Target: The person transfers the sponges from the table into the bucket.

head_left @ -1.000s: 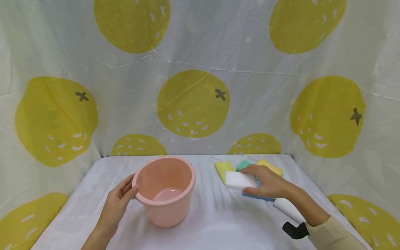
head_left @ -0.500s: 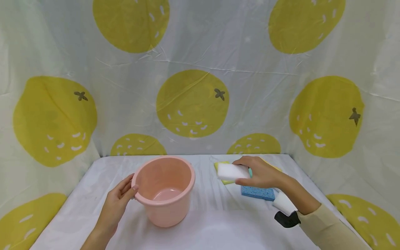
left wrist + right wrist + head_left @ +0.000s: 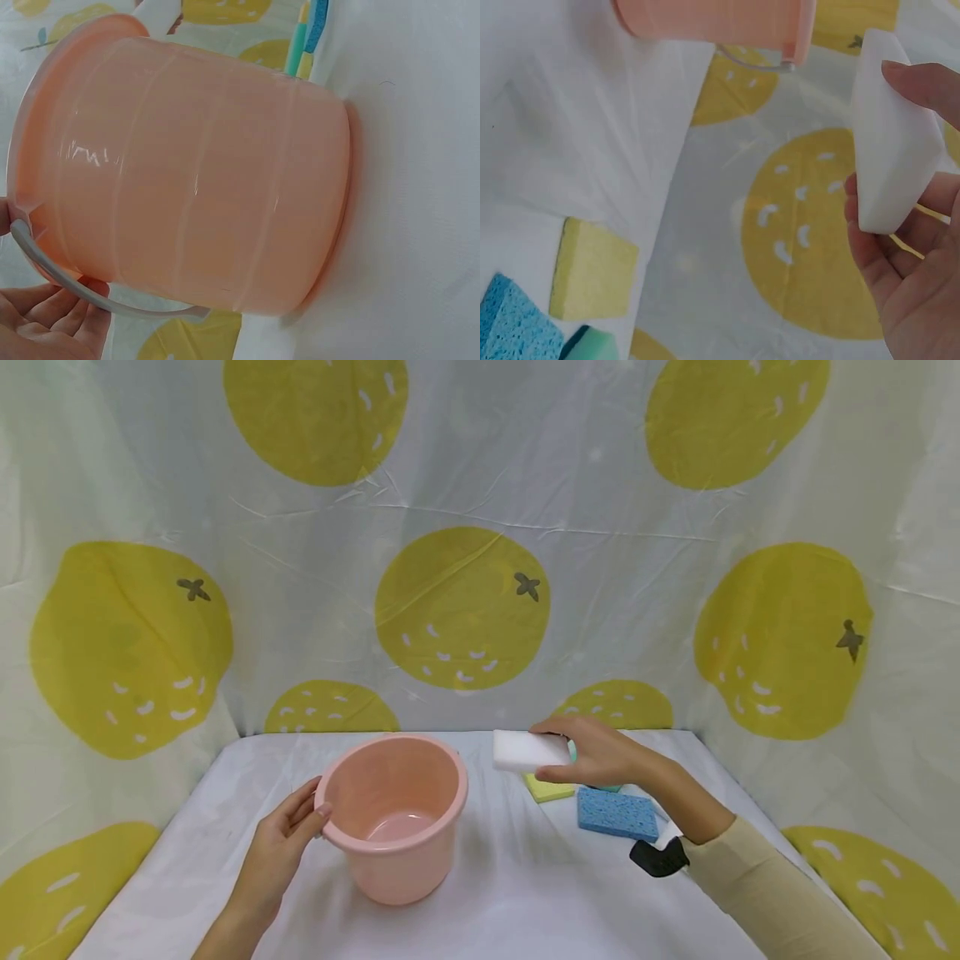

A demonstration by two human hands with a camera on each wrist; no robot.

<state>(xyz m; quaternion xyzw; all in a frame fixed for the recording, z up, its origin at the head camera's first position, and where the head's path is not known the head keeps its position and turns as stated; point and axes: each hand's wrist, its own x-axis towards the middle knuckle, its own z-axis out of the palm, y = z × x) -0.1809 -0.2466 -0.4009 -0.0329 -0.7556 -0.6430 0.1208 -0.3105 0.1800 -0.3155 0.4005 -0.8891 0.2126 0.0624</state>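
A pink plastic bucket (image 3: 401,872) stands upright on the white-covered table. My left hand (image 3: 273,852) grips its rim at the left, thumb over the edge and fingers outside. In the left wrist view, the bucket's grey handle (image 3: 112,304) hangs down along the wall, crossing in front of the fingers. My right hand (image 3: 596,753) holds a white block sponge (image 3: 527,751) between thumb and fingers. That sponge is up above the table, to the right of the bucket. In the right wrist view, the thumb lies on one broad face and the fingers wrap the other side.
Below the right arm lie a blue sponge (image 3: 617,812) and a yellow sponge (image 3: 550,789). A green sponge (image 3: 596,345) shows partly beside them. A white piece (image 3: 667,835) is mostly hidden behind the right wrist. A lemon-print curtain (image 3: 457,610) encloses the table's back and sides.
My right hand has lifted the white sponge from the pile and carried it left and away toward the back, uncovering the blue sponge. My left hand and the bucket stay put.
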